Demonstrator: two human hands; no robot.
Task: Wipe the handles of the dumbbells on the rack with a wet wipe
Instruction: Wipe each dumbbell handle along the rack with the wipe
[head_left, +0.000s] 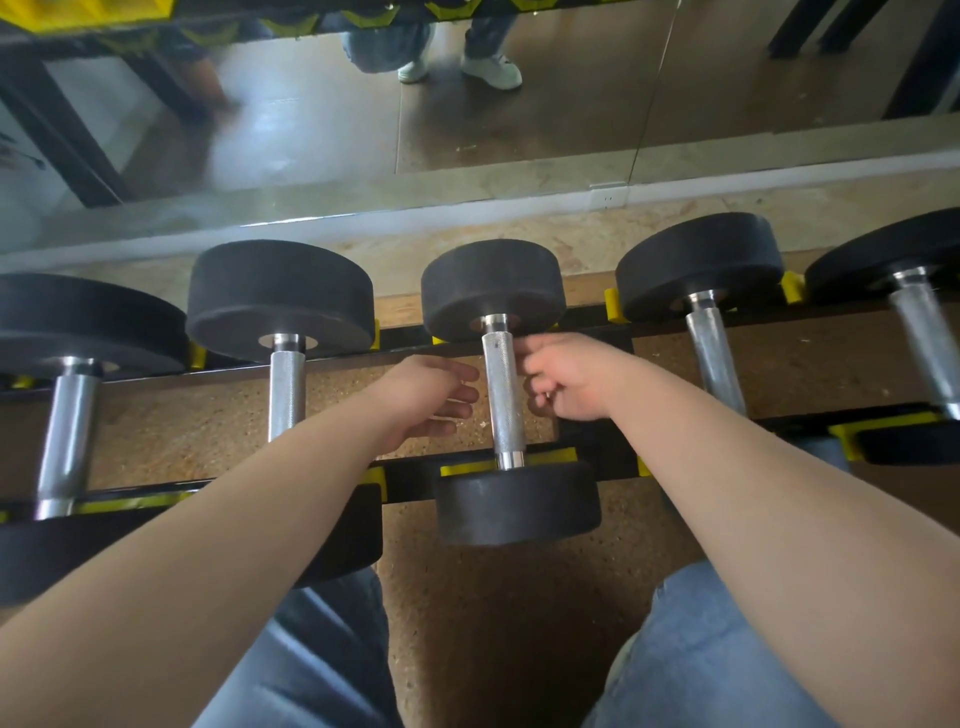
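Head view: the middle dumbbell (519, 501) is laid across both rails of the rack (410, 483). The left grip (431, 397) is held open just beside its handle (504, 400). The right grip (566, 379) is curled against the handle; whether anything is held cannot be told.

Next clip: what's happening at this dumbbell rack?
A person reaches both hands to the middle dumbbell on the rack. The left hand is open, its fingers straight, just left of the knurled handle. The right hand is curled against the handle's upper right side. No wipe shows in either hand, and whether the right hand hides one cannot be told. The neighbouring dumbbells rest untouched.
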